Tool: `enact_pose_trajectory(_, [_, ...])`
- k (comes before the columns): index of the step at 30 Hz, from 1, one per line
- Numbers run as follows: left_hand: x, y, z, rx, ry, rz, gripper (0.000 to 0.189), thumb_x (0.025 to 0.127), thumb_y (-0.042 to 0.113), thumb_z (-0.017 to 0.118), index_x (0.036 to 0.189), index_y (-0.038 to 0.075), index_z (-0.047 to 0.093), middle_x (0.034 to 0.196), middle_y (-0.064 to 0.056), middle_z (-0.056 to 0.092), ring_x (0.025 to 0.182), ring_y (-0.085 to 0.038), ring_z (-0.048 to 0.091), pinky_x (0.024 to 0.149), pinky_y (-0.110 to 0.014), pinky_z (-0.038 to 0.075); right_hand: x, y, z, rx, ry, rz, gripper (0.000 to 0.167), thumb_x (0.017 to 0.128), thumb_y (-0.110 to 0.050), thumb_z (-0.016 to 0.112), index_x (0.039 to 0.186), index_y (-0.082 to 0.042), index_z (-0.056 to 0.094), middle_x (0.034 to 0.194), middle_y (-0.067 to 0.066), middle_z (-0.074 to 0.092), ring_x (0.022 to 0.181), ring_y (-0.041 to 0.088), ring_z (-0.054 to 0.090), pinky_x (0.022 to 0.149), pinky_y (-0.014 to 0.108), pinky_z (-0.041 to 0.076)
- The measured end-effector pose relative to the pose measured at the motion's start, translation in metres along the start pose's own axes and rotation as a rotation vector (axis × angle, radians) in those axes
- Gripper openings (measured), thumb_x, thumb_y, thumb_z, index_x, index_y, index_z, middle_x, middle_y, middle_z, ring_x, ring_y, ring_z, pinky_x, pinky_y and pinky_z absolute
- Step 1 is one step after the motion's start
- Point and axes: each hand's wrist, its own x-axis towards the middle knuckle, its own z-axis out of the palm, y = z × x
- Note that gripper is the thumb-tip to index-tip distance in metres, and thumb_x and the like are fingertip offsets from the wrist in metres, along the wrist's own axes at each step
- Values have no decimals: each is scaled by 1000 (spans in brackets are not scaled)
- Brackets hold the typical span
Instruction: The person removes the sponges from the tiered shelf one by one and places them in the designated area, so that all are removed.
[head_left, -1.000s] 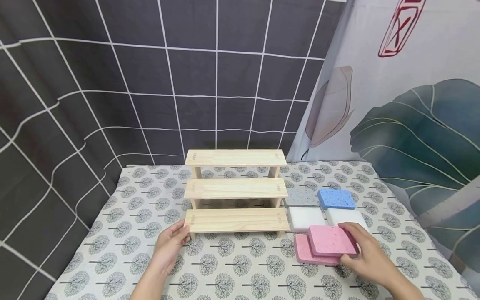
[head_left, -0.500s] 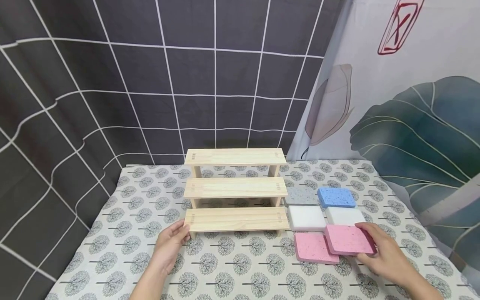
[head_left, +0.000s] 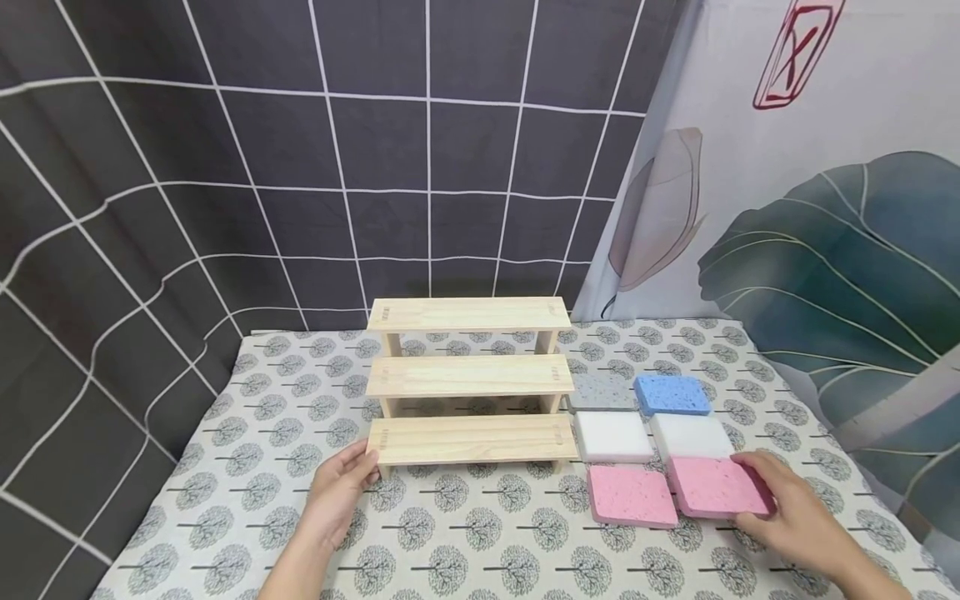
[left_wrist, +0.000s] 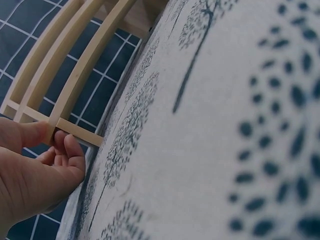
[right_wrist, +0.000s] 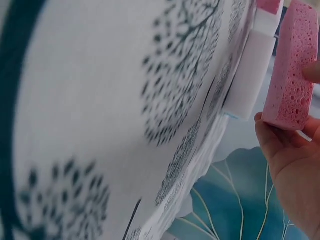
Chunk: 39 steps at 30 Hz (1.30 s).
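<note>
A three-tier wooden step shelf [head_left: 472, 437] stands in the middle of the table. My left hand [head_left: 339, 492] pinches the left front end of its lowest step; the left wrist view shows thumb and fingers [left_wrist: 72, 152] at that wooden corner. On the right, my right hand [head_left: 798, 521] grips a pink sponge [head_left: 718, 487] by its right end. The right wrist view shows this porous pink sponge [right_wrist: 295, 70] between thumb and fingers, raised off the cloth. A second pink sponge [head_left: 632, 497] lies flat just left of it.
Behind the pink sponges lie two white sponges [head_left: 615, 437], then a grey sponge [head_left: 602, 392] and a blue sponge [head_left: 672, 394], close to the shelf's right side. A tree-print cloth [head_left: 247, 533] covers the table. A dark grid curtain [head_left: 480, 150] hangs behind.
My right hand has moved the held pink sponge rightward, off the top of the other pink sponge, then lower beside it. The left hand stays at the shelf corner.
</note>
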Motion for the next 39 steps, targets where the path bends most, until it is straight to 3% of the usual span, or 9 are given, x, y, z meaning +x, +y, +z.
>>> enact_pose_trajectory(3, [0, 0, 0, 4, 0, -3, 52, 104, 10, 54, 146, -14, 36, 118, -14, 57, 99, -17, 57, 84, -18, 53, -2, 4, -1, -21, -18, 2, 79, 54, -6, 87, 126, 5, 56, 121, 23, 59, 105, 46, 55, 89, -7, 9])
enact_pose_trajectory(10, [0, 0, -1, 11, 9, -14, 53, 104, 11, 54, 146, -14, 36, 119, -14, 56, 100, -17, 57, 85, -18, 53, -1, 7, -2, -95, -79, 3, 75, 54, -13, 91, 121, 2, 61, 117, 16, 63, 100, 39, 62, 77, 9, 34])
enact_pose_trajectory(14, [0, 1, -1, 27, 14, -20, 53, 104, 13, 54, 146, -14, 37, 121, -16, 55, 102, -19, 57, 85, -18, 53, 0, 8, -3, -94, -153, 31, 79, 55, -14, 91, 125, 5, 59, 120, 21, 62, 106, 43, 62, 82, 21, 46])
enact_pose_trajectory(20, [-1, 2, -1, 48, 31, -26, 50, 103, 10, 54, 145, -13, 39, 120, -16, 56, 101, -18, 57, 84, -17, 54, -1, 7, 0, -84, -195, 22, 87, 50, -9, 91, 128, 10, 59, 122, 24, 61, 110, 46, 60, 84, 7, 37])
enact_pose_trajectory(24, [-3, 4, -1, 65, 41, -12, 49, 103, 10, 54, 143, -15, 40, 115, -15, 57, 97, -18, 58, 81, -17, 54, 2, 4, -3, -65, -248, 63, 90, 52, -11, 92, 131, 11, 56, 127, 31, 57, 114, 53, 56, 98, 44, 53])
enact_pose_trajectory(27, [-4, 5, -3, 114, 39, -9, 50, 104, 14, 55, 144, -14, 41, 119, -19, 59, 104, -24, 61, 90, -25, 55, 4, 3, -10, -65, -210, 25, 85, 56, -14, 93, 129, 10, 57, 125, 35, 57, 111, 59, 55, 85, 73, 47])
enact_pose_trajectory(32, [-14, 13, -13, 326, 90, 24, 54, 106, 28, 52, 149, -4, 41, 141, -27, 52, 127, -42, 53, 110, -56, 42, 11, -8, -17, -95, -18, -101, 67, 64, -12, 90, 123, 1, 62, 120, 25, 64, 102, 52, 61, 78, 51, 53])
enact_pose_trajectory(34, [-19, 19, -16, 416, 123, 70, 54, 106, 29, 50, 149, -3, 41, 142, -29, 49, 130, -46, 50, 110, -60, 40, 16, -22, -15, -69, 38, -107, 63, 68, -11, 88, 125, -2, 62, 122, 21, 64, 106, 48, 60, 90, 35, 51])
enact_pose_trajectory(39, [-31, 31, -14, 565, 159, 190, 49, 107, 23, 50, 147, -5, 44, 139, -28, 53, 128, -47, 53, 106, -56, 45, 31, -67, -3, 48, 138, -126, 63, 70, -7, 87, 128, -7, 63, 126, 18, 64, 111, 42, 58, 99, 4, 22])
